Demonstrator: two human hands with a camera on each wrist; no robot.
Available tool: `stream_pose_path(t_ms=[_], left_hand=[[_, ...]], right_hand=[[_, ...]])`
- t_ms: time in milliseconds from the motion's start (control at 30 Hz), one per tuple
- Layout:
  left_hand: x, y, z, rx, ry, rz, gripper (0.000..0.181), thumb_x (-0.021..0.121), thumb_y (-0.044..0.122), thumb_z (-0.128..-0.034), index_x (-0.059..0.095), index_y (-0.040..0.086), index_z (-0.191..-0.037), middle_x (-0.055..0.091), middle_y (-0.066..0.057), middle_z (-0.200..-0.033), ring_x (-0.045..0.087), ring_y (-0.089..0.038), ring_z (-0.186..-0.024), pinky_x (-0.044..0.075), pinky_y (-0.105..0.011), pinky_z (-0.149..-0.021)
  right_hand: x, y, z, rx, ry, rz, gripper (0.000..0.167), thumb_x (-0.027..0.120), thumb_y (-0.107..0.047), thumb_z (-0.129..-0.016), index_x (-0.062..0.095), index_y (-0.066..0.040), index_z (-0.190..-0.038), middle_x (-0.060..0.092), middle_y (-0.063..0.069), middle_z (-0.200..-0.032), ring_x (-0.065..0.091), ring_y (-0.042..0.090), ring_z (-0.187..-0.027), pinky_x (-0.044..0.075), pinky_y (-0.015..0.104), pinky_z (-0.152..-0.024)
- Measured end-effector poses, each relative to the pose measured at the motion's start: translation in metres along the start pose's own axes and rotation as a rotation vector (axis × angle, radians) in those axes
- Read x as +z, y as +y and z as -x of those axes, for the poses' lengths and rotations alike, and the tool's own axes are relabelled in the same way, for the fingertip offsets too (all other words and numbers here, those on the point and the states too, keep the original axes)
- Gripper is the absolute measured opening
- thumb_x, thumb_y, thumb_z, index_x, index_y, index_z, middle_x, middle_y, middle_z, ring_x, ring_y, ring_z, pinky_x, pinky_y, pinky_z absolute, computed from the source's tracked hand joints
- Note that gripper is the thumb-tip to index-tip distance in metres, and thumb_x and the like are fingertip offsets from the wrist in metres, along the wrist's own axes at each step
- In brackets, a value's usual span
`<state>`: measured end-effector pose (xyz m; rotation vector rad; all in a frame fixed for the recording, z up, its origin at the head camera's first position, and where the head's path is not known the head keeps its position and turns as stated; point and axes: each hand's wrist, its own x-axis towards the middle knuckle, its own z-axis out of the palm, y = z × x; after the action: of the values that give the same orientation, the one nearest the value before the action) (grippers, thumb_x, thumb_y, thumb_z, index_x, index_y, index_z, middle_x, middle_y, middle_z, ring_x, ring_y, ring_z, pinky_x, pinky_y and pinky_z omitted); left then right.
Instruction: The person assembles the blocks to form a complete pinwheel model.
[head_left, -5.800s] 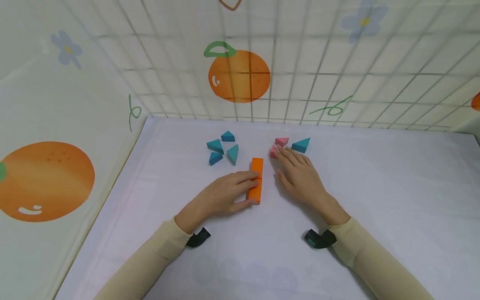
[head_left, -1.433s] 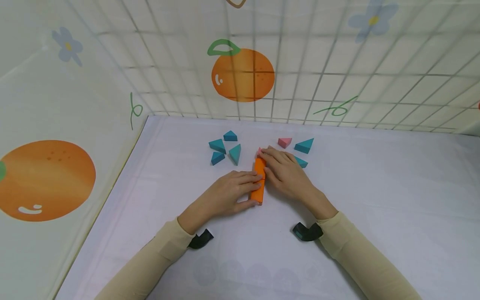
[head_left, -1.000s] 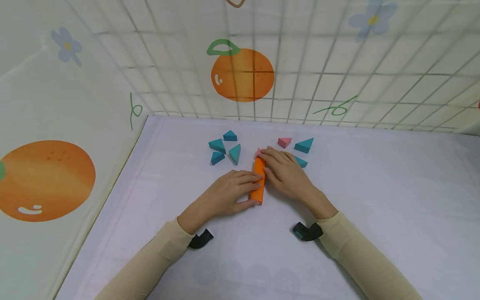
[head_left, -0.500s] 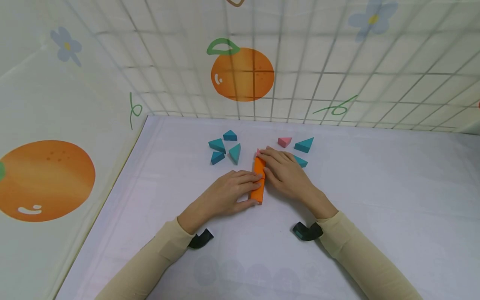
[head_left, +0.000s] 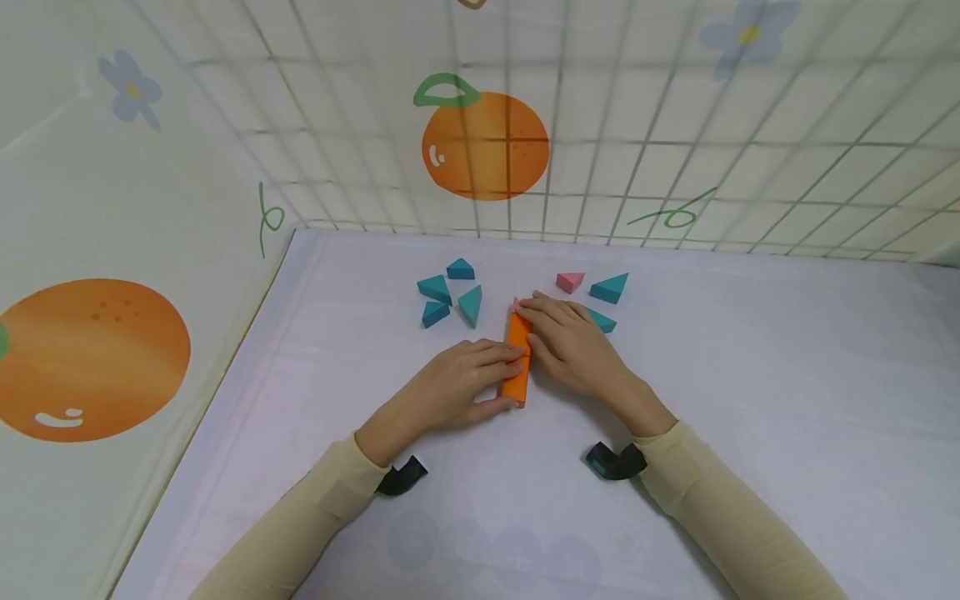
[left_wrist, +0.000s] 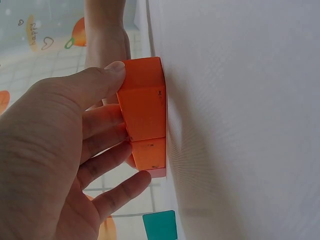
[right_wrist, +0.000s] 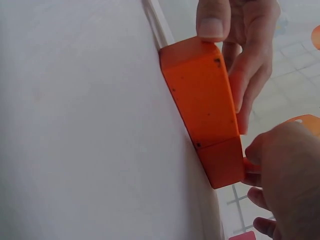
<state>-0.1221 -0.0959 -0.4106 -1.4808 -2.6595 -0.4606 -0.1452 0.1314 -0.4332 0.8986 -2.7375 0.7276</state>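
Two orange blocks [head_left: 516, 382] lie end to end on the table in one line pointing away. The left hand [head_left: 442, 392] holds them, with its fingers draped over the top and its thumb at the near end, as the left wrist view shows of the thumb [left_wrist: 116, 67]. A small pink triangular block [head_left: 516, 305] stands at the far end of the line, mostly hidden under the right hand [head_left: 588, 354]. The right fingertips grip this pink block, and the right thumb touches the orange blocks' side. In the left wrist view the pink block [left_wrist: 157, 173] sits against the orange end.
Several teal and blue triangular blocks [head_left: 433, 288] lie left of the line. On the right lie another pink block [head_left: 570, 282], a teal block [head_left: 609, 288], and a second teal one [head_left: 602, 321] partly behind the right hand. A printed curtain [head_left: 360, 125] borders the table.
Since the oldest frame the right hand has moved left with a pink block, to the orange blocks' far end, uncovering a teal block. Both hands have stayed nearly still over the last second.
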Motion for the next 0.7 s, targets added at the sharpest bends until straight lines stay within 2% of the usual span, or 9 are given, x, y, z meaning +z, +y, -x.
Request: stream_pose_path(t_ms=[700], left_hand=[[0.0009, 0.0007, 0.0002, -0.001, 0.028, 0.008, 0.049, 0.074, 0.039, -0.0861, 0.069, 0.009, -0.124, 0.063, -0.002, -0.133, 0.058, -0.02, -0.124, 0.049, -0.035, -0.102]], right_hand=[[0.0011, -0.0017, 0.0004, 0.009, -0.02, 0.015, 0.046, 0.054, -0.022, -0.099, 0.051, -0.006, -0.142, 0.052, 0.009, -0.145, 0.037, 0.029, -0.142, 0.031, 0.051, -0.115]])
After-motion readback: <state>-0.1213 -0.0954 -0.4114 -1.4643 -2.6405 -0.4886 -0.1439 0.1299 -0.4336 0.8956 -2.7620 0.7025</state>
